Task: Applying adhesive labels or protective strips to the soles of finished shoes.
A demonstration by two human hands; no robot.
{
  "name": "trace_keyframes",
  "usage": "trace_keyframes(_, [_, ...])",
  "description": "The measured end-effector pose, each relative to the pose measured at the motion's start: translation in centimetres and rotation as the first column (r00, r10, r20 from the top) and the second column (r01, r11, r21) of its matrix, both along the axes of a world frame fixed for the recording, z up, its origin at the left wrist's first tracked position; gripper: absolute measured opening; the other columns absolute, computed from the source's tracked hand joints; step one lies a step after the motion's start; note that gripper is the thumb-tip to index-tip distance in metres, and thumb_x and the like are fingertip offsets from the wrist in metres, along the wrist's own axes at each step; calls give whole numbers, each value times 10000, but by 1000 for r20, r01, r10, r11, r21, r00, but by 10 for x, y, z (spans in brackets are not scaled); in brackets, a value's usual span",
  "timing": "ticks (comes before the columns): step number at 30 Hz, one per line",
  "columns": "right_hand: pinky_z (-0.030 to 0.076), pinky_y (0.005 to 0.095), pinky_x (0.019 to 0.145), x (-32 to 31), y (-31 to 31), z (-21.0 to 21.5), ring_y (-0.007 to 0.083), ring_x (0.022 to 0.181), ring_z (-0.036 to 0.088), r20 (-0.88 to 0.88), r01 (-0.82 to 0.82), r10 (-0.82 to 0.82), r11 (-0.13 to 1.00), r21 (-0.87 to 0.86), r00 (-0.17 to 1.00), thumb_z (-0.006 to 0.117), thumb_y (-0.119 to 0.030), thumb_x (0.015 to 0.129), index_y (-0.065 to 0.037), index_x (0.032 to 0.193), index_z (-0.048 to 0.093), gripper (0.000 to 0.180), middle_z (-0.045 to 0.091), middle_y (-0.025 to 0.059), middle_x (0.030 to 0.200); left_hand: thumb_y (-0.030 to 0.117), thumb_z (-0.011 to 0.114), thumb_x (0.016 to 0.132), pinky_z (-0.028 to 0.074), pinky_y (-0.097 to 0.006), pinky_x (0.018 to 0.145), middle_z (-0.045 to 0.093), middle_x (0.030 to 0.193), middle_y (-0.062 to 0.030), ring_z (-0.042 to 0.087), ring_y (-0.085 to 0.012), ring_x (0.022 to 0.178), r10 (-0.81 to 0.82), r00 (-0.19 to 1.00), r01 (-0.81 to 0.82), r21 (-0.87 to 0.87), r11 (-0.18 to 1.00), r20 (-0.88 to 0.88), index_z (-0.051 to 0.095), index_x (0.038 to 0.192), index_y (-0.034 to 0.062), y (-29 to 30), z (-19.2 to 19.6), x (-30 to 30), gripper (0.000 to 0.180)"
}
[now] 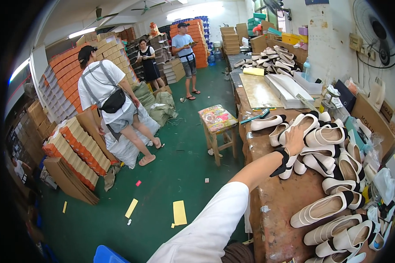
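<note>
Stacked orange shoeboxes (pixel 66 87) line the far left, too distant to make out any label. Brown workbench (pixel 274 206) runs up the right side, surface scuffed. Cardboard carton (pixel 365 118) against the wall carries dark printed lettering, partly covered by clutter. Wooden stool (pixel 217 118) beside the bench has a colorful printed cover. Loose slip-on flats (pixel 322 210) crowd the bench's right half: cream uppers, black heel ends, beige insoles, some with lines across the toe, pointing different ways and overlapping. One cream flat (pixel 310 122) in the upper part of the near group sits right at the left hand, just beyond and to the right of it, fingers overlapping its near side. Left hand (pixel 293 139) is over the shoes; can't tell whether it grips or only touches. Black wristband (pixel 281 162) on that wrist.
</note>
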State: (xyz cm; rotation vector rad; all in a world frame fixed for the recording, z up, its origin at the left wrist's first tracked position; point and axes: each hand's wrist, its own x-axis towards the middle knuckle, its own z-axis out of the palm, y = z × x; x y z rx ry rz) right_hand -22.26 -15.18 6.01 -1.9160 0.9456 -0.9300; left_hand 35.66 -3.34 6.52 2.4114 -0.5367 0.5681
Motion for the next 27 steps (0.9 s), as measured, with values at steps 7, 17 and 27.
trace_keyframes(7, [499,405,846,14,10,4,301,997,599,102,-46,42,998,38,994,685,-146,893,-34,1359,516,508,597,200,1249,144,681,699,423,-533,902,562,1225,-211,531,-397,1121,-732,668,738,-8,675,-132,607,1062,4,-46,39,-176,397])
trace_keyframes(17, [500,374,819,7,34,17,290,994,574,-8,143,-144,969,202,990,673,-152,884,-28,1351,500,513,553,250,1218,256,640,829,476,-494,772,619,1023,-159,589,-341,946,-572,820,562,205,801,-10,643,933,-1,-87,-61,-227,277])
trace_keyframes(27, [438,240,745,-4,19,15,124,751,523,97,-3,-5,997,77,995,648,14,799,10,1376,402,628,539,55,797,134,539,982,531,-301,821,605,1259,-143,650,-192,994,-867,342,256,-851,458,-363,611,1138,-68,-53,-21,-199,266])
